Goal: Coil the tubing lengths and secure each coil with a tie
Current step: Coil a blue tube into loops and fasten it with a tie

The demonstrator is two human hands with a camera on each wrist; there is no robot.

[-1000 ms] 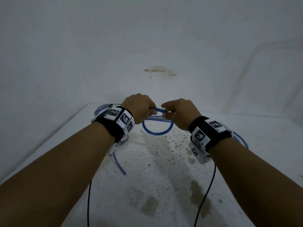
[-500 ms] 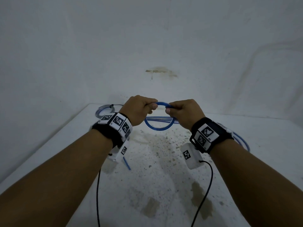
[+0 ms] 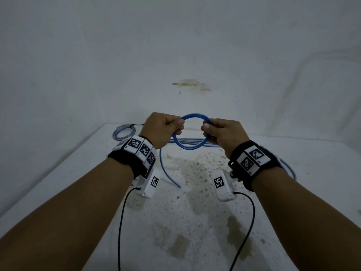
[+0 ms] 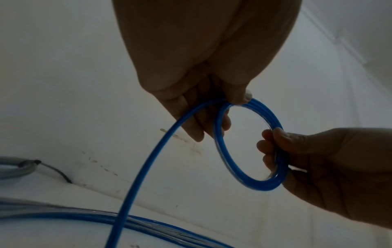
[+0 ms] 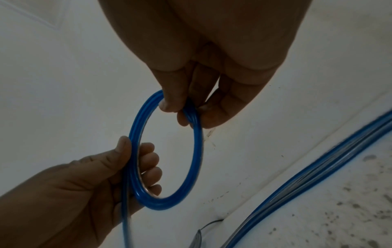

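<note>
A small coil of blue tubing (image 3: 190,147) (image 4: 257,182) (image 5: 196,161), several turns thick, hangs upright in the air above the white table (image 3: 322,173). My left hand (image 3: 166,130) (image 4: 212,107) (image 5: 118,169) grips the coil's left side, thumb on the outside, fingers curled through the ring. My right hand (image 3: 216,132) (image 5: 184,107) (image 4: 277,151) pinches its right side between thumb and fingers. A loose tail of the tubing (image 3: 166,173) (image 4: 144,167) drops from the left hand down to the table.
Long blue tubing lengths (image 3: 195,142) (image 5: 318,167) (image 4: 63,216) lie across the back of the table, curving round to the right (image 3: 289,169). A pale coil with a dark tie (image 3: 124,131) (image 4: 19,167) lies at the back left corner. White walls stand close behind and left.
Both hands have lifted the blue coil higher off the table and moved slightly apart, so the ring now stands open between them. The loose tail has been drawn up with it.
</note>
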